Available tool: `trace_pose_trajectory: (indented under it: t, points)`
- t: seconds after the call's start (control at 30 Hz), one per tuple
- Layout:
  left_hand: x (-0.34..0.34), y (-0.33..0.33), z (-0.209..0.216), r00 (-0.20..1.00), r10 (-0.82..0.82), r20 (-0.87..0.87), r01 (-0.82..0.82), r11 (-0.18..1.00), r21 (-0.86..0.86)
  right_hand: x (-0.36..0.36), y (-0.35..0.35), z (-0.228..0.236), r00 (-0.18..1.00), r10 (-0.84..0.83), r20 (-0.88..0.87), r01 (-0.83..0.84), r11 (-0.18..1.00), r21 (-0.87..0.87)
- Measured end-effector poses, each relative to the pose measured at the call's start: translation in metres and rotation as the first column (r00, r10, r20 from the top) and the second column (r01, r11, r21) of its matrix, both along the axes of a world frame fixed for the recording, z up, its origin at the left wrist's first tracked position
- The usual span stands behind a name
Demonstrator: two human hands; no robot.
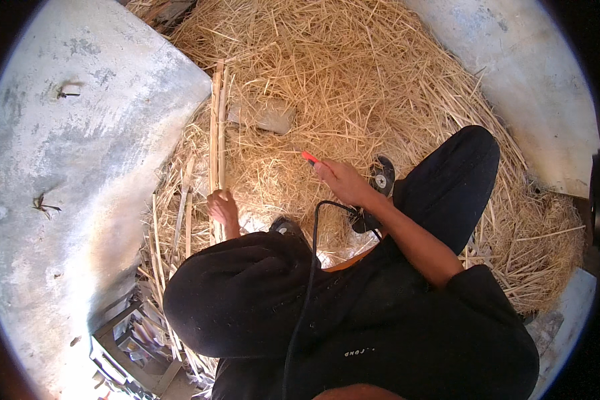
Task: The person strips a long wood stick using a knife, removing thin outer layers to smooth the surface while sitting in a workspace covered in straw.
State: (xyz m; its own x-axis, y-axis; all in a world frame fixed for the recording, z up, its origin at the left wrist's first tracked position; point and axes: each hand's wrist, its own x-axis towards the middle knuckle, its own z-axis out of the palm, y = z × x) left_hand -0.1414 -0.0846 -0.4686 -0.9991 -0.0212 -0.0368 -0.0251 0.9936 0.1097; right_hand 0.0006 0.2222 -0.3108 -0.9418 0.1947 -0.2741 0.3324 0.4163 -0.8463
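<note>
Orange and black, the small tool (309, 158) sits gripped in the closed fingers of your right hand (343, 183), over the straw (353, 87) and just beside your black shoe (383, 175). Your left hand (224, 209) has its fingers curled at the near part of the long pale strips (218, 127), which lie on the straw near the whitish wall (107, 120); whether those fingers grip a strip, I cannot tell.

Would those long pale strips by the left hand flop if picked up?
Probably not: the long pale strips lie straight, suggesting stiffness. They look slender, so likely light. Their length might make them tip if lifted at one end.
</note>
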Motion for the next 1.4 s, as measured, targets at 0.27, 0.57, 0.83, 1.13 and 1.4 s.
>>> trace_pose_trajectory:
  t: [0.27,0.57,0.83,1.13,1.4]
  points:
    - [-0.038,-0.030,0.236,0.901,-0.426,0.083,0.402,0.891,0.210,-0.002,-0.002,0.018,0.999,0.036,-0.030,-0.038,0.996,-0.077]
    - [0.009,0.060,0.428,0.585,-0.809,0.062,0.721,0.484,-0.496,-0.029,-0.048,0.082,0.961,-0.083,-0.264,-0.028,0.921,-0.390]
    - [0.106,0.150,0.484,0.184,-0.981,0.057,0.803,0.116,-0.585,-0.067,-0.089,0.103,0.871,-0.134,-0.473,-0.097,0.896,-0.434]
    - [0.147,0.107,0.565,0.652,-0.446,-0.613,0.683,0.697,0.219,-0.072,-0.036,0.159,0.655,-0.127,-0.745,-0.054,0.975,-0.214]
    - [0.094,0.149,0.556,0.579,-0.485,-0.655,0.790,0.134,0.599,-0.061,-0.026,0.110,0.893,-0.063,-0.445,0.010,0.992,-0.122]
